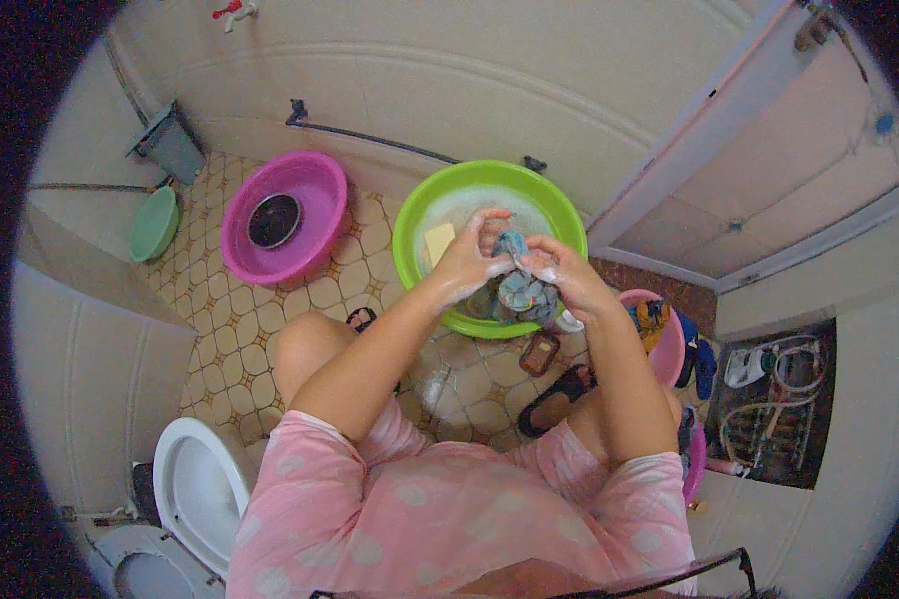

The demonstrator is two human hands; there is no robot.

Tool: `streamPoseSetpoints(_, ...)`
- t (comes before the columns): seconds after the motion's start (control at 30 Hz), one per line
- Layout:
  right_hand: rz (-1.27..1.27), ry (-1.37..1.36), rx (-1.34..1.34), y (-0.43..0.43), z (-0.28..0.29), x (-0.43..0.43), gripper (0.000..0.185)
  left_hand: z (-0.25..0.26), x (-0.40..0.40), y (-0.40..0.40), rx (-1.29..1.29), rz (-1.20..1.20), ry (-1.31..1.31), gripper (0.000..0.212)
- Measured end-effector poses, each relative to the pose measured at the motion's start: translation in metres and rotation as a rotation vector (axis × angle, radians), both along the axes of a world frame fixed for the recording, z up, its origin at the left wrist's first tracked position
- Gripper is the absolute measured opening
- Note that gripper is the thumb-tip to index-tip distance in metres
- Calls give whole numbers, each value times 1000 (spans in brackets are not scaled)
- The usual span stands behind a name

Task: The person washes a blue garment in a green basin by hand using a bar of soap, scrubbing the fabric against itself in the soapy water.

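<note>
A wet grey-blue cloth (524, 288) is gripped between my two hands above a lime-green plastic basin (412, 187) of sudsy water. My left hand (476, 251) has its thumb and fingers on the cloth's left side, with foam on the skin. On the cloth's right side my right hand (562, 269) pinches it, also foamy. The lower part of the cloth hangs over the basin's near side. A pale yellow rectangular block (440, 243) lies in the basin, left of my left hand and partly hidden by it.
Left of the green basin stands a pink basin (330, 172) holding a dark round vessel (274, 221). At right, a pink tub (673, 352) holds clothes. A brown soap dish (539, 355) sits on the tiles near my sandal (554, 400). A toilet (195, 487) is at lower left.
</note>
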State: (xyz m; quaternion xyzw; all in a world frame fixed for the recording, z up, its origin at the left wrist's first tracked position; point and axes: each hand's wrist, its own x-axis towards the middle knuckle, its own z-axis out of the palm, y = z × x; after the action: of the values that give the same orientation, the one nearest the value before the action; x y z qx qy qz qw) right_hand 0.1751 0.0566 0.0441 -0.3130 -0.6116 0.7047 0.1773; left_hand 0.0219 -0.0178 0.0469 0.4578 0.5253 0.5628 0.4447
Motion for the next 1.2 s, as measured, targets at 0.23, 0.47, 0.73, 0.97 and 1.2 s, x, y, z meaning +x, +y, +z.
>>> streamPoseSetpoints(0.23,-133,66,-69,7,13,10,23,-6,-4,-2,-89,46,5,38)
streamPoseSetpoints(0.47,-128,-132,275,-2,-1,-11,29,-14,2,0,219,96,591,58)
streamPoseSetpoints(0.73,-377,150,142,18,-23,-3,10,-11,6,-1,-26,7,265,63)
streamPoseSetpoints(0.97,-436,214,0,6,-2,1,22,-7,0,0,-146,46,153,30)
streamPoseSetpoints(1.2,-88,-237,276,4,23,12,31,1,-18,0,131,136,412,23)
